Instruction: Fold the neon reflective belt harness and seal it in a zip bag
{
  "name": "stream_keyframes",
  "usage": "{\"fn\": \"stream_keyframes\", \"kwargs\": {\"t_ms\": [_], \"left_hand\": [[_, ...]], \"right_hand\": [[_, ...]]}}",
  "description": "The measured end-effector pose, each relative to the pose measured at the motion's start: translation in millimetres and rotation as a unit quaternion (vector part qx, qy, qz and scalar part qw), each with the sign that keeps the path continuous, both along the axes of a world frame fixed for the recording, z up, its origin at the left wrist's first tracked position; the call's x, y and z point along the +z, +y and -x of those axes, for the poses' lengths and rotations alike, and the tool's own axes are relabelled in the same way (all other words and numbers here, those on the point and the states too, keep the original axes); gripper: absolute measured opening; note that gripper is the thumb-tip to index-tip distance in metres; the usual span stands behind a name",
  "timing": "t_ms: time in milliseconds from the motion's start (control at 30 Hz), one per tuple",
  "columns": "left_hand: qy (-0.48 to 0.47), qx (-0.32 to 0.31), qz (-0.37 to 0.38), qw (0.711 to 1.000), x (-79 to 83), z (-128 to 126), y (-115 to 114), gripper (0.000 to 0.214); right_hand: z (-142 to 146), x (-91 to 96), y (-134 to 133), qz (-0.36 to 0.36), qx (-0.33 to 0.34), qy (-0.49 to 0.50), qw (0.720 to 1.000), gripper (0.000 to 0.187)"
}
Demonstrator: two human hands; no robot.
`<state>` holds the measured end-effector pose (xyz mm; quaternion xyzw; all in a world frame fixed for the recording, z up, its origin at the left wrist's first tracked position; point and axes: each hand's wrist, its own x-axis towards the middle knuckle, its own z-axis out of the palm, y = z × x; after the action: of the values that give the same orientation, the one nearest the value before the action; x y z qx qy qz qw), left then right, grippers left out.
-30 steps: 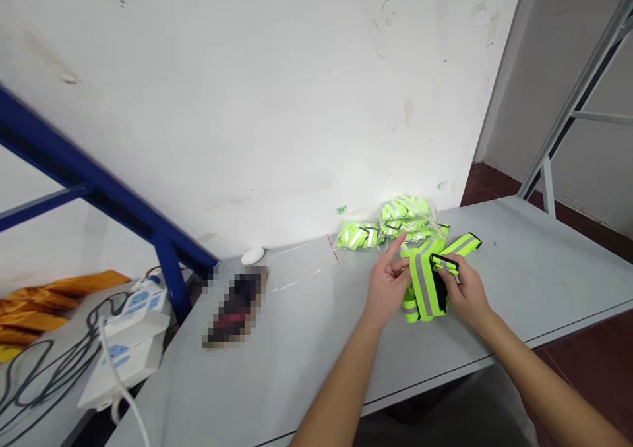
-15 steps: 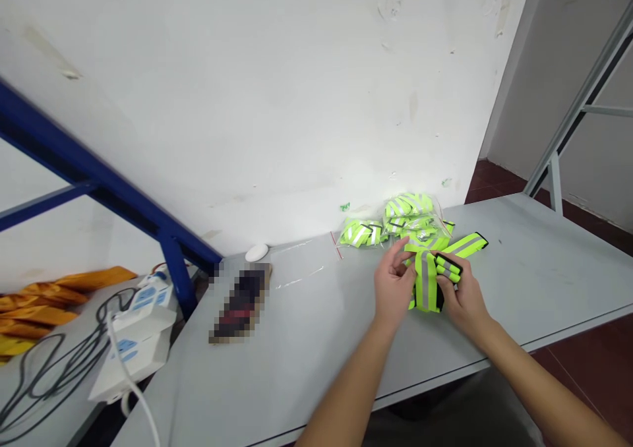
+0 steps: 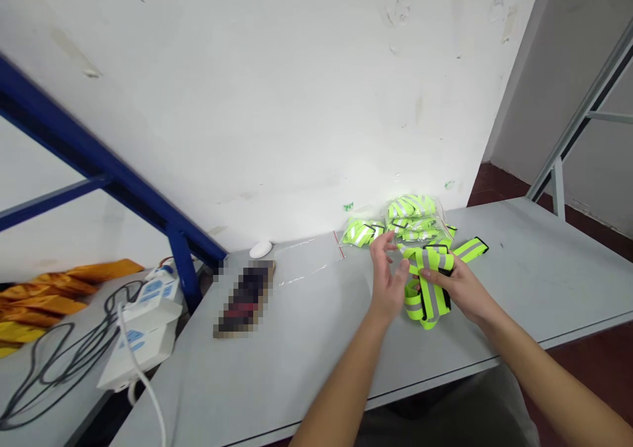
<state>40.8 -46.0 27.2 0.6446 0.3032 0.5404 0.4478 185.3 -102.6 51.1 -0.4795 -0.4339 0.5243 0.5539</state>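
Note:
Bright yellow-green reflective straps (image 3: 432, 294) with silver stripes and black edging hang in folds and loops between my hands, above the grey table. My right hand (image 3: 462, 287) grips the folded strap bundle from the right, thumb on top. Beside the bundle's left side is my left hand (image 3: 388, 285), its fingers apart and its thumb close to the strap; whether the thumb touches it I cannot tell. One strap end (image 3: 472, 249) sticks out to the right behind my right hand. Just beyond lie see-through plastic bags (image 3: 413, 217) filled with more such straps.
A white wall stands along the table's back edge. On the grey table (image 3: 306, 355) lie a flat see-through bag (image 3: 309, 262), a white oval object (image 3: 260, 249) and a blurred-out dark item (image 3: 244, 302). White power strips (image 3: 148, 328), cables and orange fabric (image 3: 64, 289) are at left, by a blue frame (image 3: 133, 203).
My left hand has let go of the strap and its fingers have spread. The rolled end in my right hand now lies folded across the bundle. The view has shifted slightly.

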Motion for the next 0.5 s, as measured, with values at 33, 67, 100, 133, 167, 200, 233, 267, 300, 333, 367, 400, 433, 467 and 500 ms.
{"fn": "stream_keyframes", "kwargs": {"t_ms": [33,67,100,133,167,200,233,267,300,333,367,400,433,467,500], "left_hand": [[0.009,-0.061,-0.004,0.998,2.1,5.1,6.2,0.068],[0.020,-0.138,0.005,0.990,4.4,9.5,12.4,0.078],[0.038,-0.210,0.023,0.977,6.8,12.9,18.1,0.086],[0.064,-0.262,0.040,0.962,9.3,15.1,23.0,0.091],[0.096,-0.287,0.050,0.952,12.0,16.0,26.7,0.093],[0.134,-0.290,0.049,0.946,14.9,15.8,29.2,0.092],[0.170,-0.279,0.039,0.944,17.7,14.7,30.6,0.090],[0.200,-0.266,0.025,0.943,20.3,13.0,30.8,0.088],[0.219,-0.258,0.013,0.941,22.4,11.0,30.0,0.090],[0.224,-0.257,0.007,0.940,23.7,8.7,28.2,0.095],[0.217,-0.266,0.009,0.939,23.8,6.3,25.6,0.103],[0.199,-0.280,0.019,0.939,22.6,3.7,22.0,0.111],[0.171,-0.298,0.035,0.939,20.0,1.1,17.6,0.119],[0.137,-0.315,0.053,0.938,16.3,-1.7,12.6,0.123],[0.101,-0.328,0.071,0.937,11.6,-4.7,7.3,0.124]], "right_hand": [[-3.7,3.1,1.0,-0.002,0.012,0.005,1.000,0.045],[-8.3,6.9,2.1,-0.003,0.028,0.006,1.000,0.045],[-13.8,11.4,3.1,-0.003,0.045,0.004,0.999,0.044],[-20.0,16.7,4.2,-0.004,0.063,0.000,0.998,0.042],[-26.5,22.4,5.2,-0.007,0.082,-0.006,0.997,0.041],[-32.9,28.7,6.3,-0.011,0.102,-0.014,0.995,0.040],[-39.0,35.2,7.4,-0.015,0.123,-0.026,0.992,0.040],[-44.6,41.9,8.5,-0.019,0.143,-0.040,0.989,0.040],[-49.4,48.5,9.8,-0.023,0.159,-0.056,0.985,0.040],[-53.4,55.0,11.2,-0.027,0.173,-0.071,0.982,0.038],[-56.6,61.1,12.8,-0.033,0.185,-0.085,0.979,0.036],[-59.2,66.8,14.6,-0.039,0.193,-0.097,0.976,0.033],[-61.3,72.1,16.6,-0.046,0.200,-0.110,0.973,0.030],[-62.9,76.8,18.9,-0.052,0.204,-0.124,0.970,0.028],[-64.1,81.0,21.3,-0.060,0.203,-0.141,0.967,0.028]]}}
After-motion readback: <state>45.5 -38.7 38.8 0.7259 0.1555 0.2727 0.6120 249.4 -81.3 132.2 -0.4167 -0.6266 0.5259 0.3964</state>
